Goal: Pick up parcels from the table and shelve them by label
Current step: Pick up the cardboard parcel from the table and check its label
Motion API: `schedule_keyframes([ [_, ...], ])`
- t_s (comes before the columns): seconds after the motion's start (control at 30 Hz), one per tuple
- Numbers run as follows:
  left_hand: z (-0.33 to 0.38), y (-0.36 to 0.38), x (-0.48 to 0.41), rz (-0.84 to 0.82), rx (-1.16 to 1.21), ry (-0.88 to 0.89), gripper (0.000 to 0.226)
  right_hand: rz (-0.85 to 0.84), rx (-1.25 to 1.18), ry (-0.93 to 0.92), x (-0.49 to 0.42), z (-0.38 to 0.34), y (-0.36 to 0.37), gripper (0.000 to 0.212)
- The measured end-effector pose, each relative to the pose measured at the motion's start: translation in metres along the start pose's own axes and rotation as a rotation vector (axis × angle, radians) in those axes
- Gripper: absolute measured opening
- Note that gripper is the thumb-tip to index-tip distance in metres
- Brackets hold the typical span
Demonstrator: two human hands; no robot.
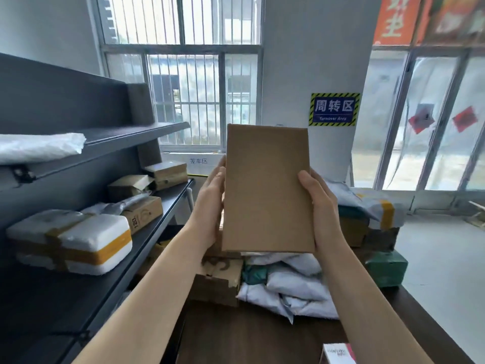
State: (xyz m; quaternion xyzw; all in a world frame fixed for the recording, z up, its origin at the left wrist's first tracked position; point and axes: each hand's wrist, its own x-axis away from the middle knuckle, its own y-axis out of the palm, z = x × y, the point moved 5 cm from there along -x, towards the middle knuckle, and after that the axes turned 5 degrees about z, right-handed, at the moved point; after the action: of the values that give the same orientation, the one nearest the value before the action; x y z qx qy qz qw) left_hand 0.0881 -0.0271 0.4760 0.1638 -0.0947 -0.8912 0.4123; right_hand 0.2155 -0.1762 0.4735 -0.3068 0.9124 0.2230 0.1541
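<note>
Small white-and-pink box (338, 353) at the near bench (249, 337) edge, untouched. Above it, left hand (210, 206) and right hand (321, 206) each hold a grip clamped on a long edge of the brown parcel (267, 187), upright at chest height over the parcel pile (288, 282). Blank face toward camera, no label visible; probably being turned to find it. Grey shelves (136, 137) left, partly stocked. Barred windows, "Turnover Area" sign (333, 109) on pillar.

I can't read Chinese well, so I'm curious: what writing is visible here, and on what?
"周转区" and "Turnover Area": blue sign on the pillar.
"笼车区": window ledge label.
Orange banner: blurred.
Shelf box print: unreadable.
Held cardboard parcel: no text on the side facing the camera.
</note>
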Motion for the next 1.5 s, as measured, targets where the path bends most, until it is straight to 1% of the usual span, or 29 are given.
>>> schedule_keyframes([
  [0.1, 0.02, 0.013, 0.009, 0.012, -0.037, 0.099, 0.038, 0.017, -0.048, 0.02, 0.001, -0.023, -0.012, 0.046],
  [0.3, 0.051, 0.05, 0.034, -0.028, -0.072, 0.211, 0.04, -0.014, -0.143, 0.024, 0.002, -0.068, -0.032, 0.037],
  [0.4, 0.055, 0.063, 0.044, -0.032, -0.104, 0.254, 0.036, -0.006, -0.175, 0.072, 0.003, -0.081, -0.048, 0.042],
  [0.47, 0.054, 0.069, 0.047, -0.016, -0.104, 0.261, 0.031, -0.001, -0.19, 0.119, 0.005, -0.083, -0.062, 0.044],
  [0.53, 0.051, 0.075, 0.053, 0.042, -0.082, 0.249, 0.027, -0.053, -0.267, 0.206, 0.009, -0.083, -0.074, 0.036],
  [0.6, 0.043, 0.085, 0.061, 0.049, -0.069, 0.187, 0.028, -0.082, -0.342, 0.268, 0.012, -0.083, -0.085, 0.035],
  [0.63, 0.038, 0.093, 0.065, 0.007, -0.036, 0.125, 0.038, -0.068, -0.312, 0.249, 0.01, -0.081, -0.089, 0.033],
  [0.67, 0.033, 0.1, 0.069, -0.04, 0.031, 0.041, 0.047, -0.05, -0.181, 0.189, 0.011, -0.082, -0.093, 0.029],
  [0.7, 0.029, 0.107, 0.074, -0.076, 0.095, -0.021, 0.05, -0.021, 0.007, 0.092, 0.012, -0.086, -0.095, 0.025],
  [0.77, 0.03, 0.115, 0.077, -0.073, 0.123, -0.001, 0.044, 0.04, 0.352, -0.149, 0.018, -0.096, -0.093, 0.035],
  [0.8, 0.033, 0.118, 0.078, -0.049, 0.096, 0.05, 0.039, 0.007, 0.381, -0.212, 0.024, -0.098, -0.091, 0.034],
  [0.83, 0.038, 0.122, 0.08, -0.041, 0.068, 0.1, 0.035, 0.001, 0.35, -0.21, 0.027, -0.102, -0.089, 0.024],
  [0.87, 0.043, 0.126, 0.082, -0.039, 0.032, 0.135, 0.033, -0.032, 0.34, -0.147, 0.028, -0.106, -0.084, 0.017],
  [0.93, 0.051, 0.133, 0.083, -0.027, -0.033, 0.184, 0.033, -0.133, 0.278, -0.021, 0.024, -0.112, -0.078, 0.068],
  [0.97, 0.055, 0.135, 0.082, -0.037, -0.043, 0.196, 0.034, -0.164, 0.255, 0.035, 0.022, -0.114, -0.076, 0.083],
  [1.0, 0.061, 0.137, 0.084, -0.06, -0.057, 0.202, 0.036, -0.177, 0.206, 0.071, 0.021, -0.116, -0.075, 0.088],
  [1.03, 0.066, 0.138, 0.083, -0.092, -0.069, 0.219, 0.038, -0.2, 0.106, 0.094, 0.02, -0.118, -0.074, 0.087],
  [1.07, 0.071, 0.139, 0.083, -0.113, -0.098, 0.25, 0.039, -0.229, -0.047, 0.114, 0.018, -0.118, -0.074, 0.081],
  [1.13, 0.081, 0.138, 0.085, -0.121, -0.195, 0.331, 0.033, -0.272, -0.378, 0.149, 0.013, -0.121, -0.077, 0.055],
  [1.17, 0.083, 0.136, 0.085, -0.1, -0.212, 0.331, 0.031, -0.298, -0.513, 0.164, 0.011, -0.121, -0.079, 0.048],
  [1.2, 0.081, 0.134, 0.083, -0.075, -0.208, 0.297, 0.035, -0.321, -0.614, 0.181, 0.008, -0.121, -0.081, 0.051],
  [1.27, 0.073, 0.132, 0.082, -0.078, -0.179, 0.19, 0.053, -0.353, -0.729, 0.232, 0.008, -0.115, -0.081, 0.071],
  [1.3, 0.068, 0.131, 0.082, -0.113, -0.133, 0.132, 0.052, -0.358, -0.725, 0.234, 0.008, -0.111, -0.08, 0.07],
  [1.33, 0.063, 0.13, 0.083, -0.144, -0.053, 0.061, 0.046, -0.336, -0.667, 0.193, 0.009, -0.107, -0.081, 0.058],
  [1.37, 0.06, 0.129, 0.085, -0.181, 0.059, -0.004, 0.04, -0.293, -0.584, 0.17, 0.011, -0.105, -0.081, 0.048],
  [1.4, 0.058, 0.128, 0.086, -0.205, 0.167, -0.034, 0.038, -0.238, -0.491, 0.161, 0.012, -0.103, -0.081, 0.047],
  [1.43, 0.055, 0.125, 0.084, -0.213, 0.233, -0.029, 0.037, -0.162, -0.377, 0.135, 0.012, -0.1, -0.084, 0.053],
  [1.47, 0.054, 0.121, 0.082, -0.2, 0.268, -0.012, 0.036, -0.089, -0.242, 0.061, 0.011, -0.101, -0.088, 0.052],
  [1.5, 0.054, 0.118, 0.079, -0.186, 0.283, 0.004, 0.037, 0.004, -0.098, -0.045, 0.009, -0.106, -0.092, 0.039],
])
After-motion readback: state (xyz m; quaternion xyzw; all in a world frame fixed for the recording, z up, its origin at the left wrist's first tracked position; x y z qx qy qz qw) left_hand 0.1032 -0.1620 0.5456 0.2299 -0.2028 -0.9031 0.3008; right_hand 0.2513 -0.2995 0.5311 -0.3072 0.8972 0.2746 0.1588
